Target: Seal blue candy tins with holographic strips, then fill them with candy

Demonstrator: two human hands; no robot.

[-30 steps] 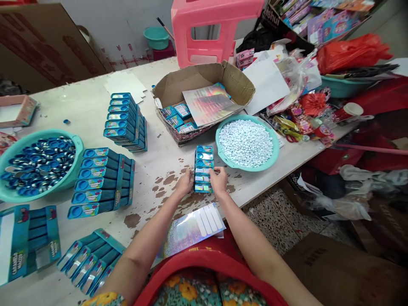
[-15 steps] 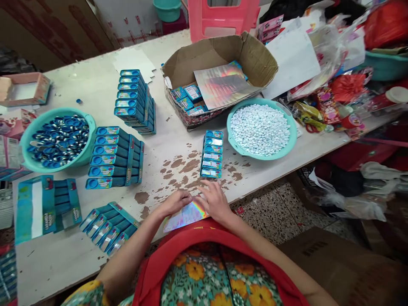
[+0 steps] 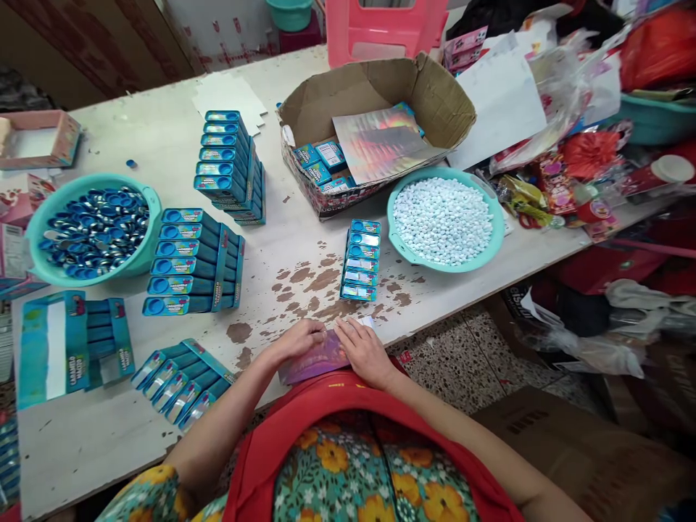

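Note:
A shiny holographic sheet (image 3: 318, 360), now showing purple, lies at the table's near edge against the red apron. My left hand (image 3: 300, 341) has its fingers curled together at the sheet's upper edge. Stretched over the sheet's right part is my right hand (image 3: 363, 351), fingers extended and lying flat. A small pale corner (image 3: 368, 321) shows past the right fingertips; whether it belongs to the sheet I cannot tell. Just beyond the hands stands a short row of blue small cases (image 3: 360, 261), some with silvery windows on top.
A teal basin of white candies (image 3: 443, 221) and a cardboard box (image 3: 375, 72) stand beyond. Leftward are a basin of blue-silver caps (image 3: 98, 232), stacked blue cases (image 3: 190, 264) and tilted cases (image 3: 182, 384). Plastic-wrapped clutter (image 3: 565, 159) covers the far right.
My right hand has come down from raised, spread fingers to lie flat on the sheet. The sheet's sheen has turned from silvery rainbow to purple. My left hand stays nearly in place.

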